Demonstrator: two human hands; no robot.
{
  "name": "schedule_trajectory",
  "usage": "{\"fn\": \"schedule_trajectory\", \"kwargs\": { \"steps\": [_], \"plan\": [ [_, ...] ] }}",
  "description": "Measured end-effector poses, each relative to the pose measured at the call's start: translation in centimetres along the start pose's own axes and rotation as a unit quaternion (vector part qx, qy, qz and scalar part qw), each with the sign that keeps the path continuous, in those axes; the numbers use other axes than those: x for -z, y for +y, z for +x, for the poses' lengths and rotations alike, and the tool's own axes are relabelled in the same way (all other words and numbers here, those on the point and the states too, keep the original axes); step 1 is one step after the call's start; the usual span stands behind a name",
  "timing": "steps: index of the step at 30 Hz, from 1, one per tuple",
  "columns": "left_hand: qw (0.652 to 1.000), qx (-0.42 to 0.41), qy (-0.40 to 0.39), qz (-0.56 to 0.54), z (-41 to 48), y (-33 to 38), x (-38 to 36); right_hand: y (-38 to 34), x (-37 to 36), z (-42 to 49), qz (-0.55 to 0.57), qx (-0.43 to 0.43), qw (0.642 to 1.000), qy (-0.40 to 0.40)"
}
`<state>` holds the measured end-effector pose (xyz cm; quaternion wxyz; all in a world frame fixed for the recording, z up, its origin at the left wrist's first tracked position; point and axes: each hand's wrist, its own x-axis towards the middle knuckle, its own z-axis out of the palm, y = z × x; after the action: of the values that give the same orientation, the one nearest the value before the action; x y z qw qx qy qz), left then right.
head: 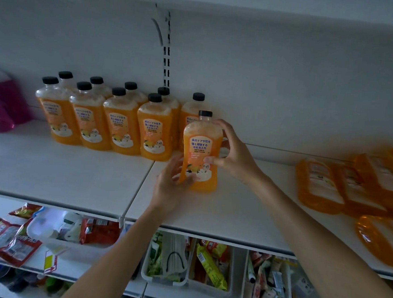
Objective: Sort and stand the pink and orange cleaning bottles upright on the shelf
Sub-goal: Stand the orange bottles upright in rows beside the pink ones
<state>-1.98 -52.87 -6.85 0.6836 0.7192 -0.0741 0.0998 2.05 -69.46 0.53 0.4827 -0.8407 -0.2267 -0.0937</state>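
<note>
**Surface:** white shelf point(72, 175), two boards meeting at a seam in mid-frame. Behind it stood a white wall point(276, 84) with a slotted rail point(166, 60) at upper centre. The light was dim.

**Orange, standing:** we counted nine standing bottles point(120, 125) left of centre, in two rows against the wall, black caps up.

**Orange, in hand:** one held bottle point(201, 153), upright at centre, just right of that group. We could not tell whether its base rested on the board. Our left hand point(172, 184) curled round its lower left side. Our right hand point(235, 151) gripped its upper right, thumb on the label.

**Orange, lying:** at least four lying bottles point(318, 185) at the right edge, flat and overlapping.

**Pink:** pink bottles point(0, 107) at the far left edge, too blurred to count.

**Below:** bins point(144, 271) of packets and tubes along the bottom of the frame; red packets point(5, 238) at lower left.
</note>
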Motion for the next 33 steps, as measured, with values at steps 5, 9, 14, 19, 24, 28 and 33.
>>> {"fn": "schedule_trajectory", "kwargs": {
  "steps": [5,9,14,19,24,28,33],
  "plan": [
    [0.994,-0.017,0.081,0.078,0.3,-0.8,0.4,0.9,-2.6,1.3,-0.043,0.048,0.997,0.046],
    [0.992,0.002,0.063,0.107,0.4,-1.0,0.5,1.9,-3.4,2.3,-0.059,0.047,0.995,0.067],
    [0.987,0.023,0.074,0.140,-0.1,-0.2,0.3,2.0,-4.4,2.5,-0.066,0.049,0.991,0.103],
    [0.965,0.005,0.011,0.264,-0.3,0.3,-0.2,1.2,-5.0,3.2,-0.170,0.016,0.975,0.144],
    [0.881,-0.038,-0.063,0.467,-0.4,-0.1,-1.2,0.5,-5.3,4.0,-0.265,-0.012,0.952,0.154],
    [0.856,-0.049,-0.072,0.509,-0.4,-0.2,-1.4,-0.2,-5.3,3.8,-0.282,-0.032,0.947,0.153],
    [0.859,-0.088,-0.104,0.493,-1.1,0.5,-1.7,0.0,-3.4,2.2,-0.189,-0.053,0.979,0.059]
  ]
}}
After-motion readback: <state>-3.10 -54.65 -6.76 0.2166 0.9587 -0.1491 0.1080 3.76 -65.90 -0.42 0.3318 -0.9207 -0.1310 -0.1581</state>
